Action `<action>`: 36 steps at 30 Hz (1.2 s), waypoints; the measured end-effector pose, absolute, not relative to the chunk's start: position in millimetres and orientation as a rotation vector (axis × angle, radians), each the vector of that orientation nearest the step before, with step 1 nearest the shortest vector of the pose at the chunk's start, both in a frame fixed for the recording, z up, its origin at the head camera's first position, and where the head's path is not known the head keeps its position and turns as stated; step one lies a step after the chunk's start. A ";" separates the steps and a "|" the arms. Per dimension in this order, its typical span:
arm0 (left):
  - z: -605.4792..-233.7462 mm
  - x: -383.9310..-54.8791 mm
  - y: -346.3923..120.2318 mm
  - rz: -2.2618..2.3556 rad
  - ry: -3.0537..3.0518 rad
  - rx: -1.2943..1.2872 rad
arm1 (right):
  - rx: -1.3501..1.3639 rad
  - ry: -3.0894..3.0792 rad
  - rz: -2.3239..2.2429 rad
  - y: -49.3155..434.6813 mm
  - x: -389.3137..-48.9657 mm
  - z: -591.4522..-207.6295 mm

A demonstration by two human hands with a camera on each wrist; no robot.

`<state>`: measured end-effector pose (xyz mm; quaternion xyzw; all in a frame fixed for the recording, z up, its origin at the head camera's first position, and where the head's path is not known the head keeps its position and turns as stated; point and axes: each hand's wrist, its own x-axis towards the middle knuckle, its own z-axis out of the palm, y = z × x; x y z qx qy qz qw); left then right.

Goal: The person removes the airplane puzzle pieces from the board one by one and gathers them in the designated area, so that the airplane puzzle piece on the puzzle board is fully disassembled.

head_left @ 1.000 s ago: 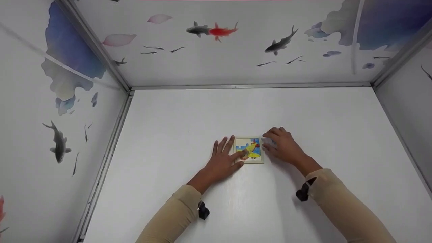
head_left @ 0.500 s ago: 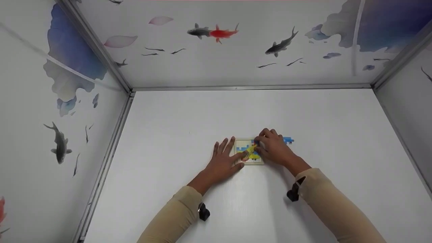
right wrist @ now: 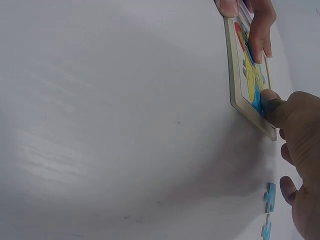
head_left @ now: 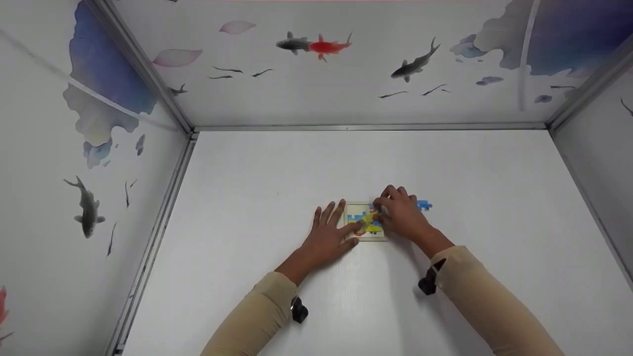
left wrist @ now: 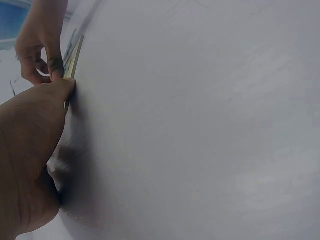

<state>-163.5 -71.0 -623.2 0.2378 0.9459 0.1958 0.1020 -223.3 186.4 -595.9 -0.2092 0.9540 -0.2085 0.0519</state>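
A small jigsaw puzzle in a pale wooden frame point(head_left: 373, 240) lies on the white table, with a yellow airplane picture point(head_left: 368, 222) and blue parts; bare backing shows at its upper left. My left hand point(head_left: 324, 242) rests along the frame's left side, fingers spread, index finger pressing the picture. At the upper right of the puzzle, my right hand point(head_left: 403, 215) has thumb and index finger together on a puzzle piece, mostly hidden beneath them. In the right wrist view, the right thumb point(right wrist: 272, 107) touches a blue part near the frame's corner.
Loose blue puzzle pieces point(head_left: 424, 204) lie right of the frame, just behind my right hand; two show in the right wrist view, one blue piece point(right wrist: 270, 197) near the fingers. Walls with fish paintings point(head_left: 414, 63) enclose the table at the back and sides.
My right hand has moved left from beside the frame onto the puzzle's upper right, uncovering the loose blue pieces. During the last half second it hardly shifts. My left hand stays in place.
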 end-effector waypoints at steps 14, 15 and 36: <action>-617.9 -161.8 -71.1 0.535 2.817 0.722 | -0.699 2.918 -0.678 187.2 -221.9 -598.5; -617.6 -161.8 -71.1 0.532 2.817 0.724 | -0.705 2.920 -0.670 187.4 -221.7 -599.0; -616.9 -160.6 -71.1 0.517 2.819 0.736 | -0.812 2.954 -0.568 190.9 -216.9 -596.1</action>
